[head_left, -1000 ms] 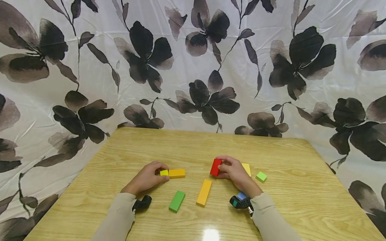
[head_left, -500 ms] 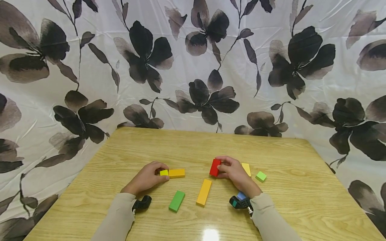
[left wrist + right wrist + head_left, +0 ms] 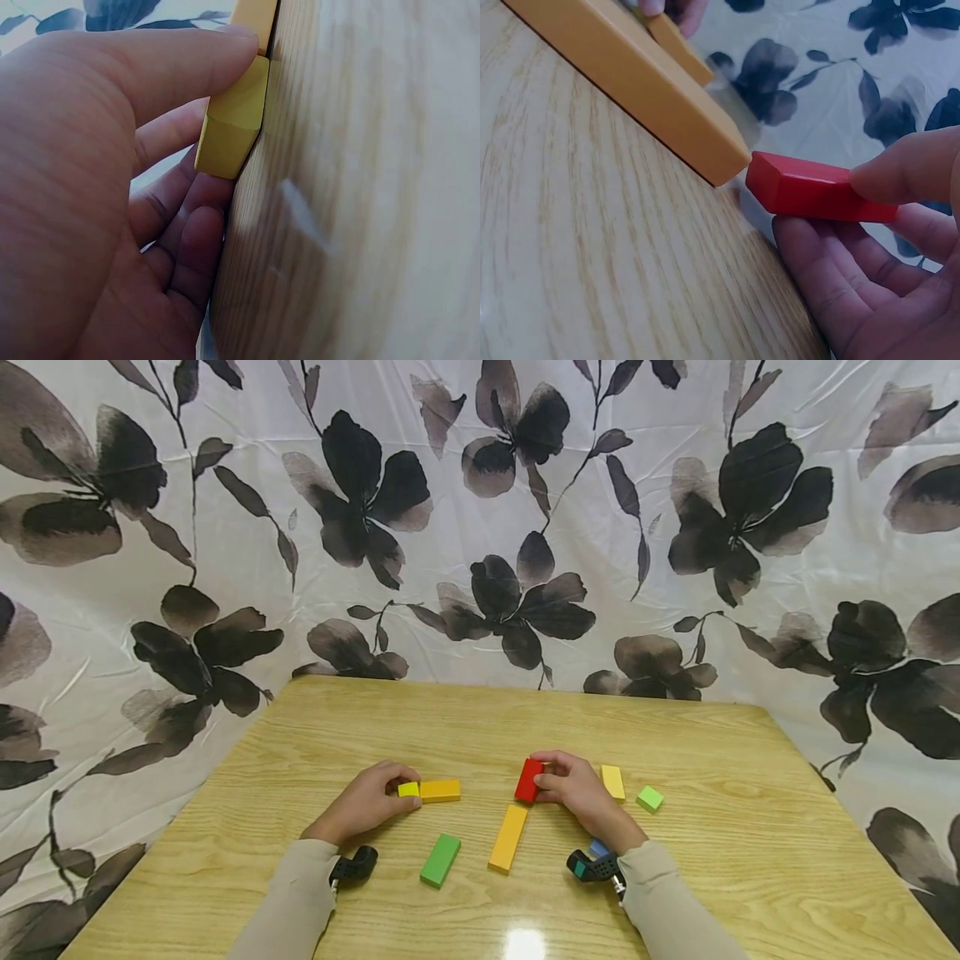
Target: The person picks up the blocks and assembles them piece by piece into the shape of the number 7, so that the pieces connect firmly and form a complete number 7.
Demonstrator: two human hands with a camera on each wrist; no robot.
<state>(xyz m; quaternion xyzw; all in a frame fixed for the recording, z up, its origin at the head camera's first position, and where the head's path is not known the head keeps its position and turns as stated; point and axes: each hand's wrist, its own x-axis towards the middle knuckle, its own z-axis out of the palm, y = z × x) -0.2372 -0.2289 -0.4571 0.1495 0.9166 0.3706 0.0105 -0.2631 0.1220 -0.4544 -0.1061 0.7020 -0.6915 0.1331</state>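
My left hand pinches a small yellow block between thumb and fingers on the tabletop. The yellow block's far end meets an orange block lying lengthwise beside it. Between the thumb and fingers of my right hand is a red rectangular block, tilted in the head view. Just in front of the red block lies a longer orange block; whether the two touch, I cannot tell. A blue block is partly hidden under my right wrist.
A green block lies between my forearms. Right of my right hand are a pale yellow block and a small lime-green block. The wooden table ends at a floral cloth behind.
My right hand has shifted slightly left and nearer with the red block, bringing it close to the far end of the longer orange block. The left hand stays in place.
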